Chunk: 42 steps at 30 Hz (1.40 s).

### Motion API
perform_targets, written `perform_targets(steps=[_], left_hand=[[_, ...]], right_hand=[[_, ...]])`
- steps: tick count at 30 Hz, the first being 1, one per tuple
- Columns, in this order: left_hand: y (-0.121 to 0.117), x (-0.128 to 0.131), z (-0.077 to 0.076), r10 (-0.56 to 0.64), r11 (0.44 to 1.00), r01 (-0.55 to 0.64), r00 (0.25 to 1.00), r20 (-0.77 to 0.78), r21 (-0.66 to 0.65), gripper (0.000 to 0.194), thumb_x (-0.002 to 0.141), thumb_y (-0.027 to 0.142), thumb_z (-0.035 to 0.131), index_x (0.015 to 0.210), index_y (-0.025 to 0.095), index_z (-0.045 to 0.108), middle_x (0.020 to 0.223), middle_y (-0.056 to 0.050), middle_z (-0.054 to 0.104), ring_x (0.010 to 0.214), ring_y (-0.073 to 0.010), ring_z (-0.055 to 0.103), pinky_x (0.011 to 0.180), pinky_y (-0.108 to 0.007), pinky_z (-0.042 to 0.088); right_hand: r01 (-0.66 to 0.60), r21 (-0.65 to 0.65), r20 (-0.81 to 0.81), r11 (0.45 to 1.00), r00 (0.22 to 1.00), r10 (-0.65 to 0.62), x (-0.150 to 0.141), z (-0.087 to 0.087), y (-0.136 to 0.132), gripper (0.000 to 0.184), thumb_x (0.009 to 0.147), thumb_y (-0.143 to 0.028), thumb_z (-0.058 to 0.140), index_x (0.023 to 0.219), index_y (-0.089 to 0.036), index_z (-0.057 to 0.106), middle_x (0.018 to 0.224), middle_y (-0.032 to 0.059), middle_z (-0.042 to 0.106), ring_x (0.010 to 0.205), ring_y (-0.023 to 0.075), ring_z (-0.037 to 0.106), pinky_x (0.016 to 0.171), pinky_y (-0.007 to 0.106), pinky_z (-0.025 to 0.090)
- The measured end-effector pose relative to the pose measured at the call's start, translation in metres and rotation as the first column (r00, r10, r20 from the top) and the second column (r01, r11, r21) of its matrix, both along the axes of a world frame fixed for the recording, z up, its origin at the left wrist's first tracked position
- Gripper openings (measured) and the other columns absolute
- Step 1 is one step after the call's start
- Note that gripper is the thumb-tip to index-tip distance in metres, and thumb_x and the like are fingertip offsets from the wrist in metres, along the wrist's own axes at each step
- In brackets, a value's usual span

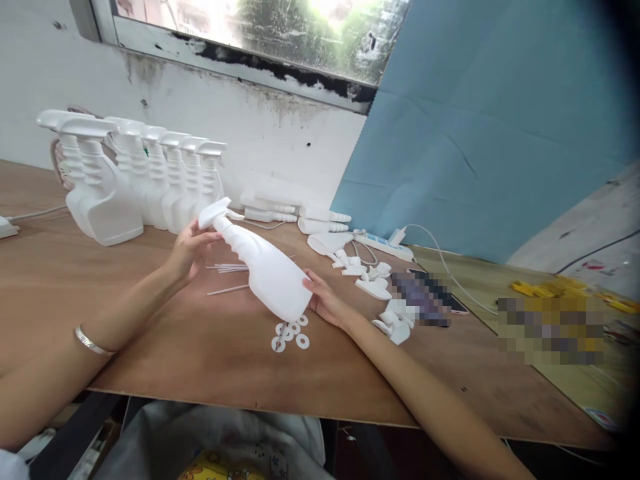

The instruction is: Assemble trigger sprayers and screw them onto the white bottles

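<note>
Left hand: the neck of the white spray bottle (273, 277), just below its trigger head (215, 212), is gripped by the left hand (193, 253); the wrist, where a silver bracelet (93, 341) is worn, is kept low.
Right hand: the base of the same bottle is clasped by the right hand (324, 298), with the forearm stretched in from the lower right.
Bottle: it is held tilted between the two hands, head toward the left one; if the table (200, 360) is touched by its lower corner cannot be told.
Hidden parts: the thin tubes (229, 268) near the left hand are partly covered by the bottle; the far fingers of the right hand are concealed behind the base.
Blurred patch: beyond the right hand, a dark thing (420, 300) is pixelated and cannot be recognised.
Edges and room: brown surface is seen between both hands and the front edge; below the base, nearest the right hand, white rings (295, 329) are scattered.
Limits: the space beyond the left hand is bounded by upright bottles (115, 207); beside the right forearm, loose trigger heads (375, 288) are laid.
</note>
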<state>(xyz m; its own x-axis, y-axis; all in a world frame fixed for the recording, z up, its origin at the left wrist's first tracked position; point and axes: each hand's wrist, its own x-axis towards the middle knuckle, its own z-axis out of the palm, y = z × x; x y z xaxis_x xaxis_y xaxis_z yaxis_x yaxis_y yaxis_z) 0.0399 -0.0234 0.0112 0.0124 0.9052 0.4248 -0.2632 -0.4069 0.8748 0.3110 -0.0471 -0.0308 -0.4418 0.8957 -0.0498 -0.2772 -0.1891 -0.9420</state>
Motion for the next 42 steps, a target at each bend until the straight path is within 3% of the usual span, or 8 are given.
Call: perform_targets(steps=[5, 8, 17, 22, 27, 33, 38, 42], left_hand=[[-0.020, 0.016, 0.003, -0.210, 0.973, 0.212, 0.977, 0.030, -0.096, 0.050, 0.070, 0.020, 0.056, 0.118, 0.026, 0.044, 0.131, -0.003, 0.039, 0.116, -0.0265, 0.039, 0.086, -0.038, 0.042], [-0.030, 0.020, 0.007, -0.278, 0.954, 0.282, 0.959, 0.055, -0.098, 0.054, 0.070, 0.021, 0.056, 0.122, 0.030, 0.040, 0.130, -0.002, 0.040, 0.116, -0.0278, 0.040, 0.086, -0.040, 0.043], [-0.029, 0.015, 0.008, -0.239, 0.969, 0.238, 0.971, -0.012, -0.068, 0.055, 0.073, 0.027, 0.056, 0.124, 0.032, 0.036, 0.131, -0.003, 0.039, 0.108, -0.0314, 0.048, 0.075, -0.042, 0.048], [-0.027, 0.029, 0.017, -0.105, 0.980, 0.112, 0.993, -0.049, 0.165, 0.052, 0.071, 0.026, 0.059, 0.119, 0.026, 0.040, 0.125, -0.005, 0.045, 0.106, -0.0307, 0.048, 0.072, -0.038, 0.048], [-0.021, 0.053, 0.046, 0.078, 0.949, -0.026, 0.985, -0.156, 0.315, 0.032, 0.069, 0.026, 0.061, 0.101, 0.020, 0.055, 0.112, -0.003, 0.054, 0.107, -0.0277, 0.048, 0.085, -0.039, 0.043], [-0.021, 0.074, 0.106, 0.218, 0.935, -0.068, 0.885, -0.411, 0.349, 0.013, 0.064, 0.015, 0.060, 0.076, 0.013, 0.062, 0.081, -0.001, 0.062, 0.087, -0.0240, 0.056, 0.081, -0.039, 0.042], [-0.019, 0.049, 0.143, 0.302, 0.805, -0.231, 0.952, -0.042, 0.546, 0.014, 0.063, 0.004, 0.055, 0.074, 0.011, 0.060, 0.074, 0.001, 0.059, 0.080, -0.0179, 0.058, 0.077, -0.036, 0.043], [-0.012, 0.026, 0.144, 0.402, 0.690, -0.362, 0.912, 0.084, 0.627, 0.008, 0.059, 0.007, 0.057, 0.061, 0.016, 0.057, 0.063, 0.001, 0.054, 0.064, -0.0160, 0.056, 0.065, -0.033, 0.045]], right_hand=[[-0.056, 0.044, 0.052, 0.997, 0.997, 0.054, -0.005, 0.004, -0.007, 0.023, 0.070, -0.031, 0.063, 0.088, -0.022, 0.051, 0.079, -0.0035, 0.057, 0.065, 0.0084, 0.054, 0.057, 0.020, 0.047], [-0.082, 0.056, 0.091, 0.995, 0.993, 0.077, -0.007, 0.005, -0.010, 0.024, 0.070, -0.032, 0.062, 0.090, -0.022, 0.051, 0.081, -0.0032, 0.058, 0.066, 0.0088, 0.055, 0.057, 0.020, 0.047], [-0.135, 0.145, 0.194, 0.980, 0.975, 0.105, -0.015, 0.005, -0.014, 0.031, 0.071, -0.032, 0.062, 0.099, -0.022, 0.053, 0.086, 0.0003, 0.062, 0.067, 0.0107, 0.058, 0.054, 0.019, 0.046], [-0.081, 0.186, 0.196, 0.979, 0.980, 0.044, -0.018, 0.005, -0.015, 0.032, 0.072, -0.031, 0.061, 0.102, -0.023, 0.054, 0.094, 0.0019, 0.061, 0.074, 0.0118, 0.058, 0.053, 0.019, 0.049], [-0.036, 0.186, 0.177, 0.982, 0.984, 0.002, -0.021, 0.002, -0.014, 0.032, 0.075, -0.037, 0.055, 0.103, -0.021, 0.052, 0.106, 0.0071, 0.057, 0.095, 0.0191, 0.056, 0.051, 0.023, 0.052], [-0.034, 0.188, 0.174, 0.982, 0.985, 0.001, -0.019, -0.003, -0.011, 0.030, 0.077, -0.039, 0.052, 0.099, -0.019, 0.051, 0.106, 0.0102, 0.057, 0.102, 0.0223, 0.053, 0.051, 0.024, 0.053], [-0.053, 0.193, 0.203, 0.980, 0.979, 0.013, -0.019, -0.002, -0.011, 0.031, 0.077, -0.040, 0.053, 0.097, -0.017, 0.050, 0.104, 0.0106, 0.057, 0.101, 0.0219, 0.053, 0.052, 0.023, 0.053], [-0.058, 0.193, 0.246, 0.980, 0.969, 0.009, -0.020, 0.001, -0.013, 0.032, 0.077, -0.041, 0.053, 0.097, -0.016, 0.050, 0.098, 0.0104, 0.058, 0.097, 0.0202, 0.054, 0.054, 0.023, 0.053]])
